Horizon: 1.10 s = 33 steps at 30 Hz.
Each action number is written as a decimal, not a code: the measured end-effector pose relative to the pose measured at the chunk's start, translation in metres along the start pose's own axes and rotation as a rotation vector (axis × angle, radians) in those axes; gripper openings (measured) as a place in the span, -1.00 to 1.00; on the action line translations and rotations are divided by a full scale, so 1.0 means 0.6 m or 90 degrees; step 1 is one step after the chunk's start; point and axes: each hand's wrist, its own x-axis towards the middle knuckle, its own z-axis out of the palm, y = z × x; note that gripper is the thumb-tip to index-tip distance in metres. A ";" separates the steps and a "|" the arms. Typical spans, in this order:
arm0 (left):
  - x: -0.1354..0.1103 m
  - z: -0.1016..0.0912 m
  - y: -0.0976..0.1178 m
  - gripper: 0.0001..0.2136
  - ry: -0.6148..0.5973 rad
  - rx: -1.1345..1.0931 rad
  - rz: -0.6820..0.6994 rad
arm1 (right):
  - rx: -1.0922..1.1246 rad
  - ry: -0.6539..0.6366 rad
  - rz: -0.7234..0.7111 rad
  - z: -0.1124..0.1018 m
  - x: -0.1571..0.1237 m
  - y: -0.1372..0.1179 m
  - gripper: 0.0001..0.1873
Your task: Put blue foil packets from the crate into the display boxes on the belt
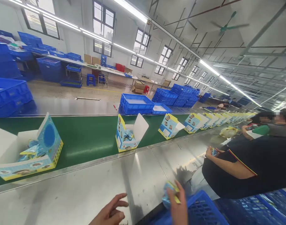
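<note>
Pinching a blue-and-yellow wrapped packet (166,197) in the right hand (178,200), near the steel ledge (70,192) and the blue plastic crate (202,203); holding nothing visible in the left hand (113,209), loosely half-curled. Could slip onto the ledge or into the crate if pinched too lightly.

A green belt (91,134) runs between strips of a steel bench (74,193), bearing a row of open printed cartons (120,133), while blue plastic crates (140,108) stand along the bench's far side.
</note>
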 end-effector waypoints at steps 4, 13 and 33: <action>0.016 0.002 0.001 -0.11 0.175 -0.089 0.053 | -0.031 -0.303 -0.138 0.199 -0.103 -0.007 -0.02; 0.022 -0.019 -0.051 -0.29 0.184 -0.150 0.062 | -0.259 -0.752 -0.157 0.277 -0.173 -0.070 0.22; -0.007 -0.079 -0.003 -0.24 0.566 -0.282 -0.003 | 0.035 -0.588 0.267 0.210 -0.069 0.065 -0.22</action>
